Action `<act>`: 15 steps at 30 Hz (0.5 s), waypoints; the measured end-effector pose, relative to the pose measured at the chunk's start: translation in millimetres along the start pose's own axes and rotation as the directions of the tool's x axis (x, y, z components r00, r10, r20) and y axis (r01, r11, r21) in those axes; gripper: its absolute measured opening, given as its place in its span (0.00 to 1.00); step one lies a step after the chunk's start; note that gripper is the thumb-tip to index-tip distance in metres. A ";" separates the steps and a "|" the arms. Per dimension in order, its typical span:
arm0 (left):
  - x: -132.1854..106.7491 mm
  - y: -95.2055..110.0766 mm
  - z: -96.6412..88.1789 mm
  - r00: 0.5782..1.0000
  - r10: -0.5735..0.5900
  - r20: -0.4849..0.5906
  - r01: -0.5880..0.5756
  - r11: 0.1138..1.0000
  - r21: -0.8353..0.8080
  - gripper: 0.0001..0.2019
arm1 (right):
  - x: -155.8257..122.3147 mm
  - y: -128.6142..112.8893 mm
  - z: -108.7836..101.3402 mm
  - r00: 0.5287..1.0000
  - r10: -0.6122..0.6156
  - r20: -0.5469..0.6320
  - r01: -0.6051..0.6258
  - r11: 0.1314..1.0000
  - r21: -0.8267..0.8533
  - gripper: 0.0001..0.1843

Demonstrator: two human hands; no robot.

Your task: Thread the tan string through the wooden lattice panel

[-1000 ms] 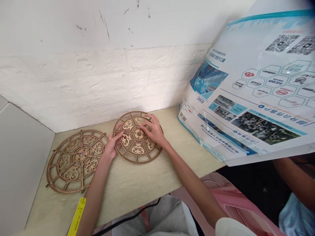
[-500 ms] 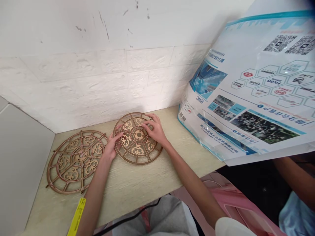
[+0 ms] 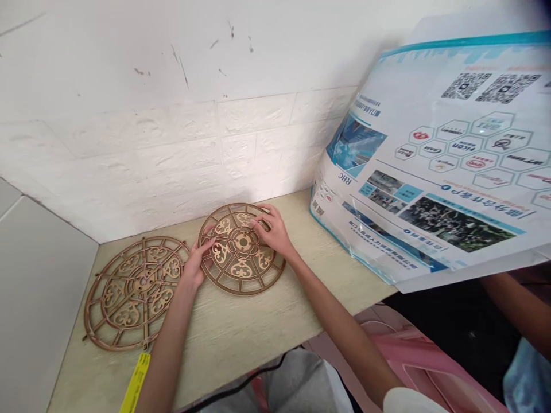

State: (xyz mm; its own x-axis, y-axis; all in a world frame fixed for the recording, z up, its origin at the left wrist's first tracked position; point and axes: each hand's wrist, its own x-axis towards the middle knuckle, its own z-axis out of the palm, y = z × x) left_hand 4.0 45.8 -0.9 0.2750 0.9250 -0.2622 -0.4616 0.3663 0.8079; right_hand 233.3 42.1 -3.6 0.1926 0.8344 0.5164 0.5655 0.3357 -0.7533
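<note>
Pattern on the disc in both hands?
Disc has gold scrollwork around a flower-shaped centre; best in head view.

Round openwork panel (image 3: 237, 241), brown-gold — scrollwork (image 3: 241, 269) ringing a flower-shaped hub (image 3: 238, 245) — seen from here face up, held by left hand (image 3: 197, 259) and right hand (image 3: 275, 234) over the bench (image 3: 224, 335).

Room over tabletop (image 3: 232, 338) before the held disc (image 3: 236, 241) — wall (image 3: 172, 143) behind, banner (image 3: 419, 183) right, second disc (image 3: 138, 284) left.

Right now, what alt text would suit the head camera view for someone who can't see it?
A person's left hand and right hand hold a gold-brown openwork disc over a pale tabletop. A second disc, similarly patterned, lies to the left; a large white-and-blue printed sheet fills the right, before a white wall.
</note>
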 end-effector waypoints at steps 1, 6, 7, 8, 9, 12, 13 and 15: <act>0.0 0.3 0.0 1.000 -0.002 -0.001 0.002 1.000 -0.002 0.32 | 0.1 0.8 0.4 1.000 -0.003 0.004 0.003 1.000 -0.001 0.17; -0.4 2.2 0.9 1.000 -0.005 -0.002 0.005 1.000 0.002 0.31 | 0.7 1.4 0.4 1.000 -0.011 0.025 0.011 1.000 -0.007 0.16; -0.4 2.4 1.1 1.000 -0.006 0.002 0.006 1.000 -0.003 0.32 | 0.4 0.8 0.2 0.999 -0.016 0.028 0.016 1.000 -0.005 0.16; -0.4 2.6 1.3 1.000 -0.008 0.005 0.008 1.000 -0.007 0.32 | 0.0 0.1 0.2 0.999 -0.024 0.032 0.024 1.000 -0.005 0.16; -0.4 2.7 1.5 1.000 -0.011 0.006 0.011 1.000 -0.009 0.32 | -0.7 -0.7 0.4 0.999 -0.035 0.035 0.036 0.999 -0.007 0.16; -0.7 2.9 2.2 1.000 -0.016 -0.001 0.016 1.000 -0.007 0.32 | -4.1 -4.5 2.6 0.996 -0.080 0.027 0.080 0.996 -0.026 0.16; -1.0 3.1 2.7 1.000 -0.017 -0.006 0.017 1.000 -0.005 0.32 | -5.7 -6.2 4.1 0.996 -0.092 0.019 0.093 0.995 -0.036 0.16; -1.7 3.6 4.1 1.000 -0.016 -0.013 0.016 1.000 0.001 0.32 | -9.5 -9.9 8.3 0.994 -0.113 0.000 0.112 0.992 -0.061 0.16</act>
State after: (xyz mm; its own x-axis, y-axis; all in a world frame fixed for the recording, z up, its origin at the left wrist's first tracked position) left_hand 5.4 45.1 4.6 0.2710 0.9203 -0.2822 -0.4566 0.3810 0.8040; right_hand 219.3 34.5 -4.4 0.1278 0.7913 0.5980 0.6316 0.3999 -0.6642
